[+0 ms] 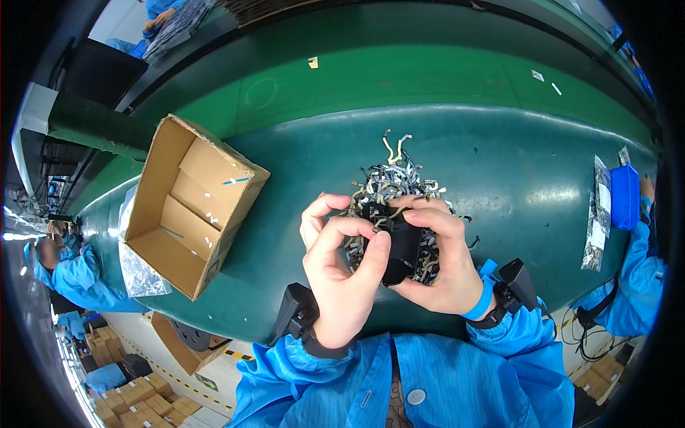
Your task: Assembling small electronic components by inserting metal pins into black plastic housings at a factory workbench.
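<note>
My right hand [448,257] is wrapped round a black plastic housing [401,250], held just above the table in front of my chest. My left hand [346,260] pinches a short cable [382,222] between thumb and forefinger, at the housing's upper left side. The cable curves across the housing's top toward my right fingertips; its far end is hard to make out. Behind and beneath both hands lies a tangled heap of short cables [392,182], white, grey, black and pale yellow, with small connectors on their ends.
An open cardboard box [175,214] with a few scraps inside stands tilted at the left, over a clear plastic bag [139,274]. At the right are a blue bin [625,197] and bagged parts [595,214]. A green belt [428,78] runs behind the table. Other people sit at both sides.
</note>
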{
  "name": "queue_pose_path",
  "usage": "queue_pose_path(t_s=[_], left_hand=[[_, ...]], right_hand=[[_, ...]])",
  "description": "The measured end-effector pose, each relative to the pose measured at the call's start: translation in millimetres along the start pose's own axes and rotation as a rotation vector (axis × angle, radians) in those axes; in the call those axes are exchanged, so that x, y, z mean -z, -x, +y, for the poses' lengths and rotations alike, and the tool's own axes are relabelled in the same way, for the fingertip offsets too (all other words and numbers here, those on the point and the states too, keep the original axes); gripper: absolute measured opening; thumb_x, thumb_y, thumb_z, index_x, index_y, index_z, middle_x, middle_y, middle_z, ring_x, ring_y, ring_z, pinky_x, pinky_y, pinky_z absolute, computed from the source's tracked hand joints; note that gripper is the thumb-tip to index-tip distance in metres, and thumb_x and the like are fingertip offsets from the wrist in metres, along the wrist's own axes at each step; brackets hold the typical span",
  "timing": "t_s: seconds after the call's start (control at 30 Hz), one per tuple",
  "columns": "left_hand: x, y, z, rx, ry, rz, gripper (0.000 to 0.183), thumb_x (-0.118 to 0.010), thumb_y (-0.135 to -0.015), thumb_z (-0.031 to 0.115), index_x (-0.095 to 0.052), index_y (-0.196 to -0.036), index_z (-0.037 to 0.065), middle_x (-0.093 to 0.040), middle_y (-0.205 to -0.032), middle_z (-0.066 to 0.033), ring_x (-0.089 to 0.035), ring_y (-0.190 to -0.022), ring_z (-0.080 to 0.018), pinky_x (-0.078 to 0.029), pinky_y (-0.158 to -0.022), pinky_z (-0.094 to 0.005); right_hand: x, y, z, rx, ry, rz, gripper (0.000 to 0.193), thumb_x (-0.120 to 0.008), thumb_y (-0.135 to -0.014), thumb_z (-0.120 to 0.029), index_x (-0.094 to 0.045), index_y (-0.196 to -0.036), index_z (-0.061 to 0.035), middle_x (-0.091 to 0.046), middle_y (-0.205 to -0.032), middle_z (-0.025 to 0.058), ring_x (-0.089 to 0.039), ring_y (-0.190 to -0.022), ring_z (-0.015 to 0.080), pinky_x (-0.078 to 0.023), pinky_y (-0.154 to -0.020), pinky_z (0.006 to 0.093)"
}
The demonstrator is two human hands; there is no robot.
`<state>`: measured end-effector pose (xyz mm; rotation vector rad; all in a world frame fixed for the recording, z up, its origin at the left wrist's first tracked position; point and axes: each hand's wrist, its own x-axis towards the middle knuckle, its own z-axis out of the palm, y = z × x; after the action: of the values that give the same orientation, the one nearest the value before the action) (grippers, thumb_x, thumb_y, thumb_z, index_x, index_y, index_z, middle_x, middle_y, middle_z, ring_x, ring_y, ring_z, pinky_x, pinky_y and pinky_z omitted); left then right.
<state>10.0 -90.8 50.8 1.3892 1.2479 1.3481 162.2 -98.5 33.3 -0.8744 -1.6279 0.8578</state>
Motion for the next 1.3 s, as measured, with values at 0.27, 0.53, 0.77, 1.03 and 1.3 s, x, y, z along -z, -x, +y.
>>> queue_pose_path(t_s=[0.27, 0.53, 0.77, 1.03, 1.3], left_hand=[[4.6, -3.5, 10.6, 0.177, 0.113, -0.090, 0.010, -0.072, -0.078, 0.008, -0.063, -0.082, 0.005, -0.050, -0.116, -0.0104, -0.043, -0.115, -0.0239, -0.033, -0.098, -0.0378], [14.5, -11.5, 15.1, 0.244, 0.223, -0.205, 0.013, -0.062, -0.088, 0.011, -0.061, -0.078, 0.002, -0.049, -0.116, -0.0088, -0.044, -0.111, -0.0188, -0.033, -0.096, -0.0335], [15.2, -11.5, 14.2, 0.168, 0.191, -0.198, 0.014, -0.063, -0.087, 0.011, -0.061, -0.076, 0.003, -0.049, -0.115, -0.0092, -0.043, -0.111, -0.0201, -0.033, -0.097, -0.0347], [14.4, -11.7, 22.7, -0.339, -0.610, -0.044, 0.007, -0.070, -0.076, 0.013, -0.063, -0.075, 0.010, -0.051, -0.110, -0.0109, -0.040, -0.117, -0.0359, -0.024, -0.106, -0.0523], [10.1, -7.7, 26.2, -0.310, -0.563, -0.091, 0.012, -0.071, -0.072, 0.011, -0.062, -0.080, 0.011, -0.049, -0.110, -0.0096, -0.041, -0.117, -0.0363, -0.021, -0.105, -0.0554]], right_hand=[[1.9, -1.0, -1.4, 0.003, 0.002, -0.001, 0.075, -0.077, -0.060, 0.001, -0.043, -0.127, -0.0071, -0.047, -0.127, 0.0215, -0.049, -0.116, 0.0384, -0.042, -0.098, 0.0443], [2.3, -1.9, -3.1, 0.007, -0.012, -0.022, 0.073, -0.075, -0.061, 0.002, -0.044, -0.126, -0.0098, -0.047, -0.125, 0.0202, -0.050, -0.116, 0.0377, -0.042, -0.098, 0.0443], [4.2, -2.4, -5.2, 0.011, -0.015, -0.048, 0.074, -0.075, -0.061, 0.003, -0.044, -0.127, -0.0108, -0.045, -0.128, 0.0206, -0.049, -0.117, 0.0375, -0.042, -0.098, 0.0439], [3.2, -0.9, -6.7, 0.003, 0.051, -0.042, 0.074, -0.073, -0.063, 0.003, -0.042, -0.128, -0.0105, -0.043, -0.128, 0.0208, -0.049, -0.117, 0.0384, -0.043, -0.098, 0.0440], [-2.3, 2.1, -5.7, 0.016, 0.069, 0.008, 0.078, -0.076, -0.059, 0.005, -0.042, -0.128, -0.0108, -0.043, -0.126, 0.0214, -0.050, -0.115, 0.0399, -0.045, -0.095, 0.0439]])
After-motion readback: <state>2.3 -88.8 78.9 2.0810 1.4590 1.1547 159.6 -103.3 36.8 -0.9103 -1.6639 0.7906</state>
